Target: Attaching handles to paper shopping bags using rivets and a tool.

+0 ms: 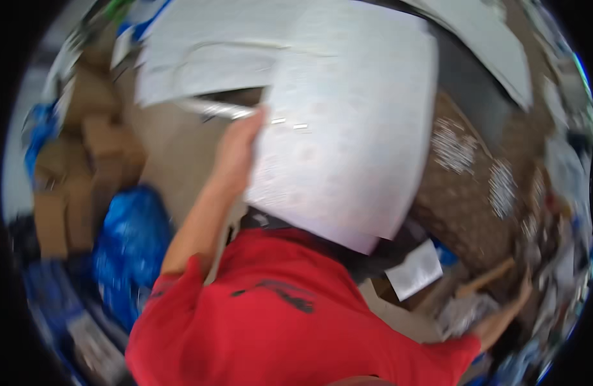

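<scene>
No txt/nos. legible; dark print [298, 301] on red shirt [283, 344] too blurry to read.

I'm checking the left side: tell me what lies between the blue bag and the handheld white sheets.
In the head view, the person's left forearm crosses between the blue bag and the white sheets, with brownish floor showing beside it.

The white sheets [348, 141] look like matt paper, the blue bag [132, 225] glossy plastic.
</scene>
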The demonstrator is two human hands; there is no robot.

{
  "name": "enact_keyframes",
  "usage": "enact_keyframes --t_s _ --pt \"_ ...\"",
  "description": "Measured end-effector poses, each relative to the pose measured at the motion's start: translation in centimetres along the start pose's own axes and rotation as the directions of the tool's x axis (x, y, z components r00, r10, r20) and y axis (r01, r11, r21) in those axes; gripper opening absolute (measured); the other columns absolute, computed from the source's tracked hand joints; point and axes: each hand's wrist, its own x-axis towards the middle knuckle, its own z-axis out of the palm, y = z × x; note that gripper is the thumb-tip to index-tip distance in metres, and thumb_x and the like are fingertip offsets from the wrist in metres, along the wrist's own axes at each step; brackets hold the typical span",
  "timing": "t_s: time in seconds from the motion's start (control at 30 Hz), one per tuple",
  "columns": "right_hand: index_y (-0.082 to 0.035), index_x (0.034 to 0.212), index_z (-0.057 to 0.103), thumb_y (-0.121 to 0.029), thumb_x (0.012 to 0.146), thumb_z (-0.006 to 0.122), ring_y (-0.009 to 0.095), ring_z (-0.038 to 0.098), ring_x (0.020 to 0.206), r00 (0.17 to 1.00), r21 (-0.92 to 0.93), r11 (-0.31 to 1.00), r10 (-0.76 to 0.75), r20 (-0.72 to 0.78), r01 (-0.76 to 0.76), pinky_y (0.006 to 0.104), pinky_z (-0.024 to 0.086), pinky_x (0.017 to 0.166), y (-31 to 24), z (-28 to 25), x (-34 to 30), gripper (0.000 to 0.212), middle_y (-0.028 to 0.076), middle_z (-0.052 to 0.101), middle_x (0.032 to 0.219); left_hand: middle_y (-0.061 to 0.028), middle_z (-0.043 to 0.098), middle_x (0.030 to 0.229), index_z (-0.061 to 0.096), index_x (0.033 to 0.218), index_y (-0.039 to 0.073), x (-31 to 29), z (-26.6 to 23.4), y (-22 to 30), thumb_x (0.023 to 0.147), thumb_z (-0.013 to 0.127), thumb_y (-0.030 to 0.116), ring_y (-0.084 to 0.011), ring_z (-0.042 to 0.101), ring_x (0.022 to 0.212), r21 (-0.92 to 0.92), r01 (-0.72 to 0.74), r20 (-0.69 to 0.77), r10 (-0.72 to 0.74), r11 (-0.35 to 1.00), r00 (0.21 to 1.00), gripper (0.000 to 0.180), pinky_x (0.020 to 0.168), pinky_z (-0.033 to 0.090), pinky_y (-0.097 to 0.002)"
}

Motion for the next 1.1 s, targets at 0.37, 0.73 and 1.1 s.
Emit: enact_keyframes --t_s 0.37,0.73,1.1 --pt "0.0 0.142 0.054 -0.045 0.104 0.053 0.037 0.059 0.12 0.885 0.768 0.635 0.311 -0.345 0.076 0.0603 0.039 0.116 -4.4 -2.9 -11.1 0.059 0.019 0.061 0.128 -0.0136 0.075 0.102 0.072 0.106 -0.009 -1.0 1.3 0.9 0.106 0.06 0.033 -0.0144 0.07 0.085 -0.181 0.101 0.076 -0.089 0.978 0.993 0.044 0.075 0.054 -0.0266" --pt "-0.002 0.142 0.052 -0.025 0.095 0.06 0.029 0.06 0.116 0.87 0.83 0.514 -0.487 0.076 0.215 0.0485 0.045 0.105 -38.1 11.2 -34.6 0.053 0.014 0.062 0.124 -0.0098 0.074 0.1 0.072 0.104 -0.007 0.0 1.3 0.6 0.105 0.061 0.032 -0.0118 0.067 0.081 -0.152 0.161 0.115 -0.145 0.975 0.983 0.041 0.071 0.053 -0.0259" --pt "-0.008 0.137 0.064 -0.012 0.066 0.086 0.034 0.054 0.116 0.512 0.019 0.517 -0.851 0.118 0.855 0.0445 0.043 0.1 -50.4 22.0 -45.4 0.075 0.014 0.058 0.125 -0.0104 0.072 0.108 0.067 0.12 -0.008 -1.2 2.1 -0.3 0.107 0.054 0.033 -0.0157 0.065 0.093 -0.207 0.063 0.065 -0.05 0.976 0.997 0.044 0.082 0.05 -0.0297"
